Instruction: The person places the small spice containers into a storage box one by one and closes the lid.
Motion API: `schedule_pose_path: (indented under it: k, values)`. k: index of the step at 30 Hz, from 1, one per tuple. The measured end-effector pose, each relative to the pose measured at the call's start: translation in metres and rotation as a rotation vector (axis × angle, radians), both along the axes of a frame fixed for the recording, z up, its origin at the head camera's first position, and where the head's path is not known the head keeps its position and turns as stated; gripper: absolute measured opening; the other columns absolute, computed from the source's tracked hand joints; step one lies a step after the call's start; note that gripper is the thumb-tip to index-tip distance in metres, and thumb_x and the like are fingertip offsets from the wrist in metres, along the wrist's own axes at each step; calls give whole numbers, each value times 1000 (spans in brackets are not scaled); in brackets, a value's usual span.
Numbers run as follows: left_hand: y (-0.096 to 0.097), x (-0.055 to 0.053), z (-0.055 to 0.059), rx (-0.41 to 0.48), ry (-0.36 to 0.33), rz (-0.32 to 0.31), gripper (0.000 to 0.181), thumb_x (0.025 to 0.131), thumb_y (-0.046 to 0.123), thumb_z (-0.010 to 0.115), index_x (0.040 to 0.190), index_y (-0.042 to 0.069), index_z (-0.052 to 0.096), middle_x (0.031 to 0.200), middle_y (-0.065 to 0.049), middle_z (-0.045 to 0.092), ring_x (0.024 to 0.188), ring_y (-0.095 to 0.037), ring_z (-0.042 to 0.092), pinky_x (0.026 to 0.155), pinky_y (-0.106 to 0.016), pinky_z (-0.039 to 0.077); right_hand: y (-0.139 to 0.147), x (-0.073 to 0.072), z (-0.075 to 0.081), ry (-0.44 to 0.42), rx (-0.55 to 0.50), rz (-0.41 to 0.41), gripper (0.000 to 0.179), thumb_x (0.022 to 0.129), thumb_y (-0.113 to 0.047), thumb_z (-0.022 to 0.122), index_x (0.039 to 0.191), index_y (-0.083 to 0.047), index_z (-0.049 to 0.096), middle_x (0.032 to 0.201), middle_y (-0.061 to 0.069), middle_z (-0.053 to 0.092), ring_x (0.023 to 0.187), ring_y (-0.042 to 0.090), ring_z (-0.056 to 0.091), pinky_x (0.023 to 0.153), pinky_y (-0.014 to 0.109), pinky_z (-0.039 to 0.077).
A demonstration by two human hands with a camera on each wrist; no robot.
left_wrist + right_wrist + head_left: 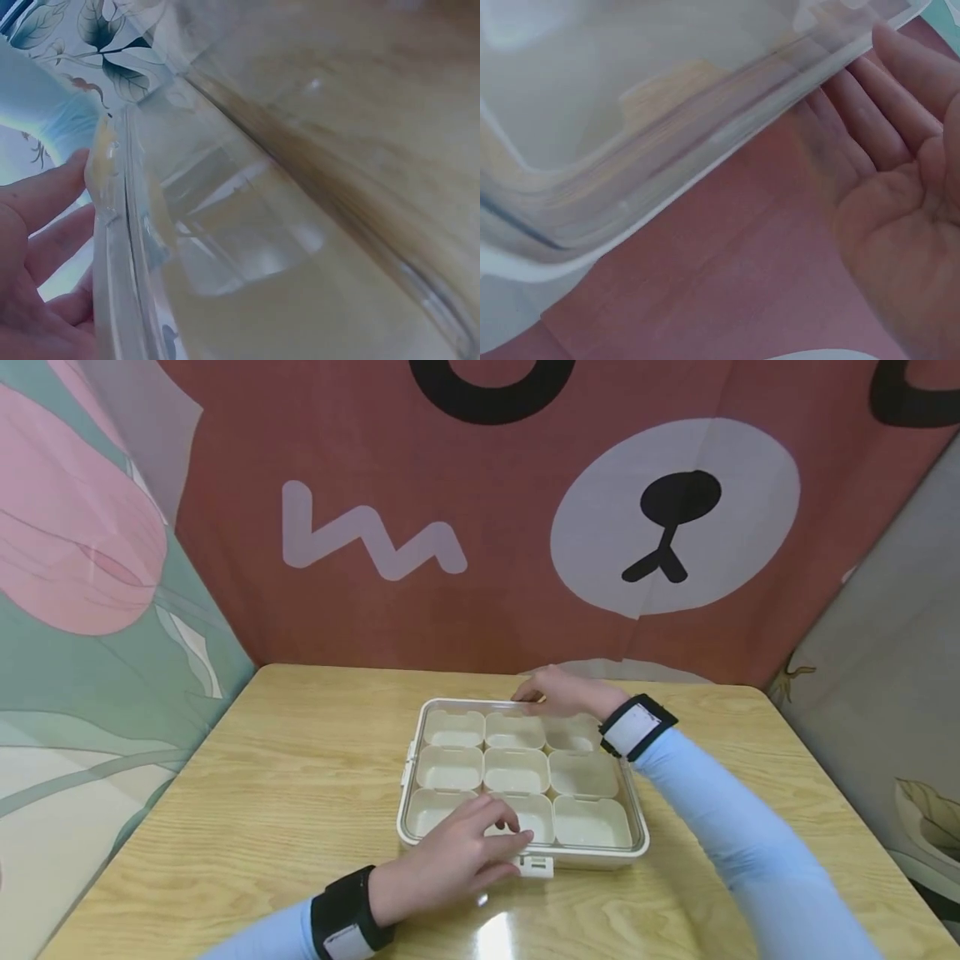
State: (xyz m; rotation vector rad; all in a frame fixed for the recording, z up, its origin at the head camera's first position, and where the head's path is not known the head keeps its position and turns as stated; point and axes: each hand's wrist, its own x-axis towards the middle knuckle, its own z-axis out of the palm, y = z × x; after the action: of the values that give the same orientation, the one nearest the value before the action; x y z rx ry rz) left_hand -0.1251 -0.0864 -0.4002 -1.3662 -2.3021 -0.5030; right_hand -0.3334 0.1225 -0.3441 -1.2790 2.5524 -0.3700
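A cream box (600, 853) with a clear lid stands on the wooden table. Through the lid, several pale square cups (517, 771) show in rows. My left hand (461, 852) is at the front edge, its fingertips beside the front latch (537, 867). In the left wrist view, one fingertip (77, 159) meets the latch while the other fingers (64, 240) bend loosely below. My right hand (566, 692) reaches across to the far edge. Its fingers (885, 124) lie extended along the rim in the right wrist view, thumb apart.
Another latch (408, 764) sits on the box's left side. Wood-grain table (322, 760) surrounds the box. Behind the table hangs a reddish cloth (510, 618) with a bear design, and patterned cloths (90, 693) flank the sides.
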Motion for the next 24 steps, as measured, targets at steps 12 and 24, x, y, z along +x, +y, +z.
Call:
schedule_pose_path:
  k: [12, 24]
  values:
    - [3, 3, 1, 3, -2, 1, 33, 80, 22, 74, 111, 13, 70, 93, 5, 51, 87, -10, 48, 79, -18, 39, -11, -24, 10, -131, 194, -15, 27, 90, -20, 63, 115, -12, 68, 111, 4, 70, 103, 18, 65, 89, 34, 52]
    - [4, 3, 5, -36, -12, 8, 31, 78, 19, 76, 108, 13, 69, 91, 6, 52, 89, -10, 48, 79, -18, 39, -25, -36, 19, -248, 304, -95, 26, 88, -27, 66, 110, -13, 70, 107, 2, 70, 88, 11, 64, 75, 27, 54]
